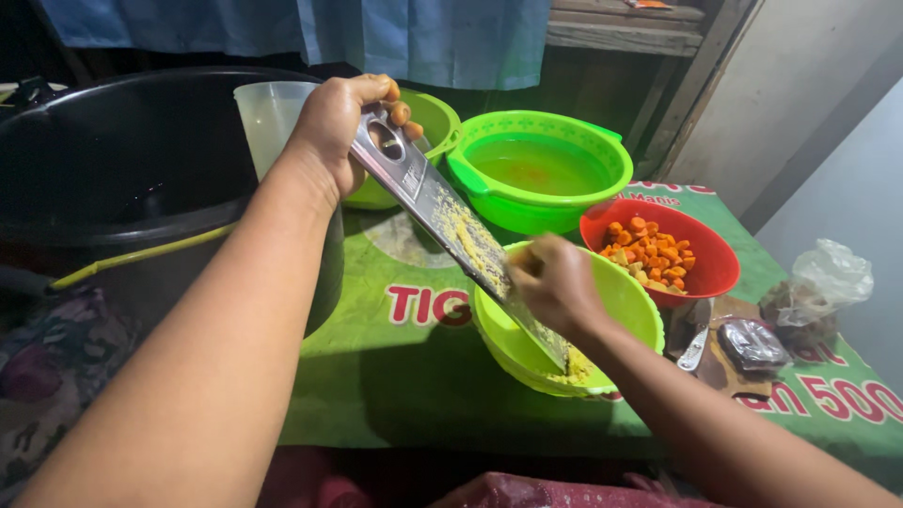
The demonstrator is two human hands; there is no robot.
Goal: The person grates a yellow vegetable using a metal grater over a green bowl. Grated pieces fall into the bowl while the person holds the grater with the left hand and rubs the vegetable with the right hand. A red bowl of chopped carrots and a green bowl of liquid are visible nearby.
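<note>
Grating over a bowl, seen from the head camera. The left hand (334, 127) clenches the top end of a flat metal grater (451, 230), fingers wrapped over its upper edge beside the hanging hole. The grater slants down to the right, its lower end resting inside the yellow-green plastic bowl (625, 301), and its face is coated with yellow pulp. The right hand (555, 282) is closed around a small yellowish piece pressed against the grater's lower half. The piece is mostly hidden by the fingers, so its kind cannot be told for sure. A heap of yellow gratings (574, 367) lies in the bowl under the grater's tip.

Judged from this pose, good work calls for a firm, steady hold at the top so the blade does not skid. The tip should stay seated in the bowl so pulp falls inside. Strokes should run along the toothed face with the fingertips kept back, since the piece is small and the knuckles sit near the teeth.

Surroundings: a red bowl of orange chunks (658, 254) just right of the work. A green basin of water (541, 165) sits behind it, with a large black pot (141, 150) at left. All stand on a green printed table cover (395, 376).
</note>
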